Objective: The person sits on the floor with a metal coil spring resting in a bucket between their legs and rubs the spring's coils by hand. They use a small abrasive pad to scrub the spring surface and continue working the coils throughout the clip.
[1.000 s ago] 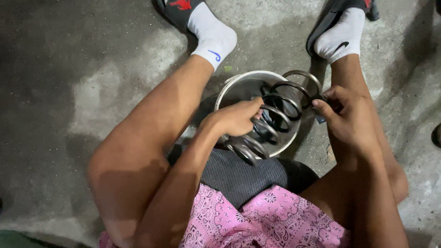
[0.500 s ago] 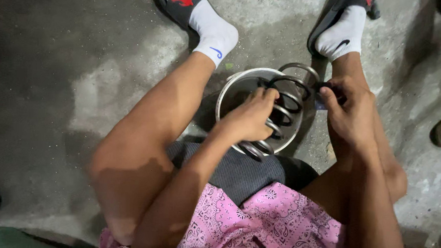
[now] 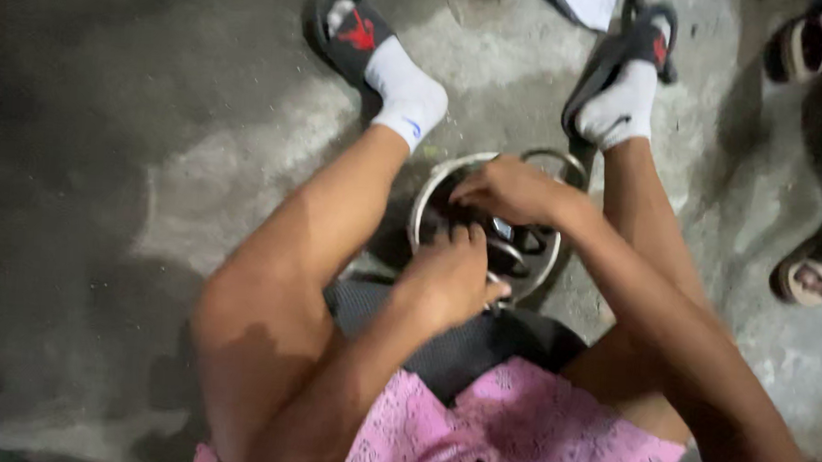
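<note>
I sit on the floor with a round metal bowl (image 3: 424, 196) between my legs. Dark coiled metal springs (image 3: 517, 249) lie inside it, mostly hidden under my hands. My left hand (image 3: 451, 274) rests at the near side of the bowl with its fingers curled down onto the springs. My right hand (image 3: 510, 191) reaches over the bowl from the right, fingers bent onto the far part of the springs. Whether either hand truly grips a spring is unclear through the blur.
Stained grey concrete floor (image 3: 137, 154) lies all around. My feet in white socks and black slides (image 3: 364, 35) are planted beyond the bowl. Another person's sandalled feet (image 3: 811, 276) stand at the right edge. A dark cushion (image 3: 461, 344) lies under me.
My right hand moved left from the bowl's right rim to over its middle. My left hand shifted slightly toward the near rim. The camera view moved, so the bowl sits a little lower and left in frame.
</note>
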### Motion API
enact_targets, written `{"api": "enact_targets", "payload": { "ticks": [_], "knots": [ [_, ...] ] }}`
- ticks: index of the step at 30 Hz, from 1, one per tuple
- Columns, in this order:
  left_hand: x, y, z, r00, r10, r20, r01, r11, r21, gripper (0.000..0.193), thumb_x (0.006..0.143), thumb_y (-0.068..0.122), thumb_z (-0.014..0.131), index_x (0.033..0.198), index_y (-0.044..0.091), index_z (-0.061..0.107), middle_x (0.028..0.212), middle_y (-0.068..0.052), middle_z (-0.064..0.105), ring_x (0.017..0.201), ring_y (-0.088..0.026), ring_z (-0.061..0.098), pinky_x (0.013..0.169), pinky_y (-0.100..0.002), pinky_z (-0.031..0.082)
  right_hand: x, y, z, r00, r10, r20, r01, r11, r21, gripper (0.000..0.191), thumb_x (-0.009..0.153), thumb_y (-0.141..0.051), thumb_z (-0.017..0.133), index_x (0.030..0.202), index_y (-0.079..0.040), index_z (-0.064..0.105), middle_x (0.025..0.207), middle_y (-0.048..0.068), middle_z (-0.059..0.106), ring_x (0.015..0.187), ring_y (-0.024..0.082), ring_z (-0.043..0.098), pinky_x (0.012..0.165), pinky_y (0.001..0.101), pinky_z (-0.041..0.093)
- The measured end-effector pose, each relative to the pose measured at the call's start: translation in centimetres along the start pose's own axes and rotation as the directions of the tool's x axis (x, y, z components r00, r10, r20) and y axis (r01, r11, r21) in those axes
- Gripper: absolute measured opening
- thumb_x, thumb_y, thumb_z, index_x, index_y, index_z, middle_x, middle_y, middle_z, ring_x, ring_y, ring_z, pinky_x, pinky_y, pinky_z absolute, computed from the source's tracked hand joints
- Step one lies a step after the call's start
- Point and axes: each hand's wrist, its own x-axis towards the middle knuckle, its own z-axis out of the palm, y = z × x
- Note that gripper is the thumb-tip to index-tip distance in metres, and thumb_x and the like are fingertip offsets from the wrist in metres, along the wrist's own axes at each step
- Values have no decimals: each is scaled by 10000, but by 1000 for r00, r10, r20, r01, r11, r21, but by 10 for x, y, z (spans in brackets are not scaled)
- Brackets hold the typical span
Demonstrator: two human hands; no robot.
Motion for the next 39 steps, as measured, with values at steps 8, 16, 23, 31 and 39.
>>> {"api": "enact_targets", "payload": {
  "ticks": [8, 16, 23, 31, 39],
  "knots": [
    [-11, 12, 7, 991, 7, -137, 16, 987, 161, 931, 843, 557, 710, 1473, -65, 425, 1262, -235, 635, 1173, -385, 596, 990, -536, 445, 57, 6, 8, 803, -33, 596, 19, 999, 30, 298, 900, -247, 633, 1134, -113, 759, 1084, 119, 764, 1003, 284, 693, 887, 410, 509],
    [-16, 15, -1, 986, 56, -154, -27, 983, 182, 1040, 766, 600, 753, 1462, -77, 379, 1247, -264, 611, 1163, -397, 576, 982, -564, 418, 79, -6, 24, 542, 319, 777, -152, 947, -283, 285, 906, -239, 615, 1124, -129, 762, 1084, 129, 751, 968, 312, 715, 870, 455, 544],
    [-14, 11, 5, 992, 41, -116, -10, 965, 260, 1031, 706, 465, 838, 1486, -31, 381, 1209, -215, 632, 1074, -336, 642, 887, -545, 505, 49, -8, 4, 894, -80, 442, 54, 996, 70, 271, 937, -252, 579, 1116, -127, 738, 1072, 138, 743, 1011, 329, 666, 875, 448, 495],
    [-3, -7, 31, 933, 151, -326, -30, 937, 348, 569, 886, 183, 737, 1377, 17, 502, 1073, -214, 661, 929, -338, 673, 759, -519, 544, -59, -54, -31, 980, 167, -104, -183, 968, -173, 213, 916, -112, 605, 1102, -65, 699, 939, 179, 741, 851, 367, 708, 737, 461, 537],
    [-4, -22, 29, 903, 223, -366, -288, 948, -132, 548, 740, 40, 744, 1218, -56, 493, 1154, -256, 573, 1096, -443, 585, 936, -501, 487, -111, -40, 27, 745, 392, -540, -362, 917, 167, 225, 932, -94, 714, 1142, -17, 697, 974, 187, 705, 816, 350, 696, 707, 415, 544]
  ]
}}
